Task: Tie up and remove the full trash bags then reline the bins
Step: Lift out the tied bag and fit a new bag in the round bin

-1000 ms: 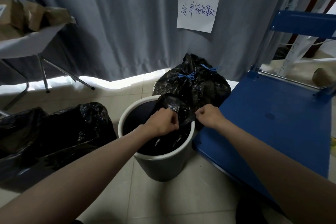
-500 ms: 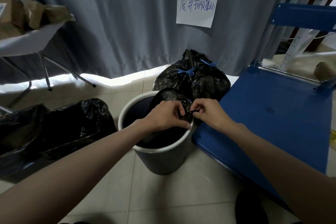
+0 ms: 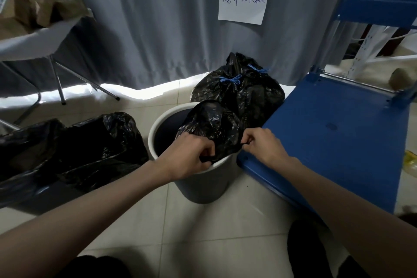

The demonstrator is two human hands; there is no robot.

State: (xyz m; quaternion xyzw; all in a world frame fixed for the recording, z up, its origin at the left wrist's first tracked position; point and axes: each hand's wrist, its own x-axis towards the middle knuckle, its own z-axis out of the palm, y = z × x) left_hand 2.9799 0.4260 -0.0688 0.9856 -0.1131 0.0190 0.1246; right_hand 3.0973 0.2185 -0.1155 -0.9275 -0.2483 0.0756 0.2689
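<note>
Hands (image 3: 225, 153) on upright bag (image 3: 209, 124)

Two bare hands are at work, the left hand (image 3: 188, 160) and the right hand (image 3: 262, 145). There is one round white plastic bin (image 3: 200, 185). Black plastic trash bags number three: one bunched bag in the bin (image 3: 209, 126), one tied bag with blue strings behind it (image 3: 243, 90), one slumped bag on the floor (image 3: 90, 142). One blue flat platform cart (image 3: 334, 137), one handwritten white paper sign (image 3: 244, 2), one grey curtain (image 3: 146, 18).
</note>
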